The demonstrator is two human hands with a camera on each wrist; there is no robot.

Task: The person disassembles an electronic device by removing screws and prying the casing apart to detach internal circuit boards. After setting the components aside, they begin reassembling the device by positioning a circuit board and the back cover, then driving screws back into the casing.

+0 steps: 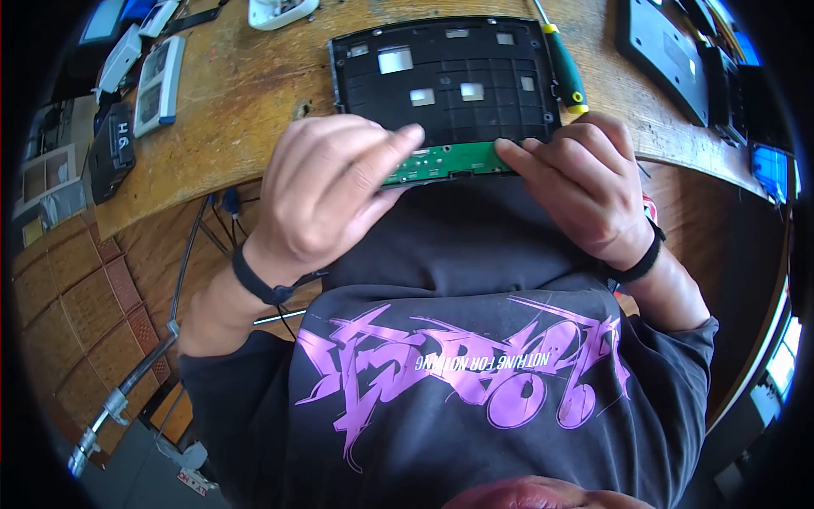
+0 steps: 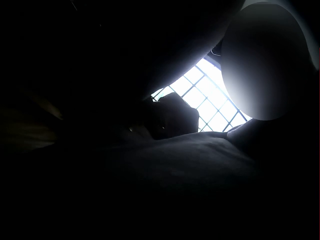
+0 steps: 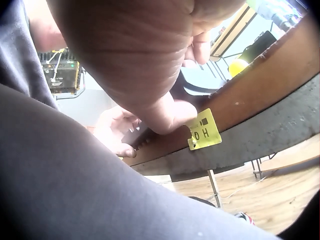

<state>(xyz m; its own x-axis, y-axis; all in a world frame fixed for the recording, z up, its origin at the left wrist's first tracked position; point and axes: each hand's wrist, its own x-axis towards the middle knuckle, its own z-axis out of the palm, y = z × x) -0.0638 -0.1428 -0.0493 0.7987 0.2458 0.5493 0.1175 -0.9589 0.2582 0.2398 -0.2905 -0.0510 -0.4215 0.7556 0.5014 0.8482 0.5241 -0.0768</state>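
Note:
A black plastic panel (image 1: 445, 110) with several rectangular cutouts lies at the table's near edge. Along its near side runs a green circuit board (image 1: 462, 159). My left hand (image 1: 331, 187) grips the board's left part, index finger stretched over the top and thumb below, mostly hidden. On the right end, my right hand (image 1: 589, 182) holds the board with a fingertip on its upper face, the other fingers curled. In the right wrist view the right thumb (image 3: 172, 117) is bent beside the table edge, with the left hand (image 3: 117, 130) farther back. The left wrist view is mostly dark.
A green-and-yellow screwdriver (image 1: 570, 72) lies right beside the panel. Dark flat housings (image 1: 666, 64) stand at the right; a white-and-blue frame (image 1: 159, 85) and a black case (image 1: 112, 153) sit at the left. A yellow label (image 3: 205, 130) marks the table edge.

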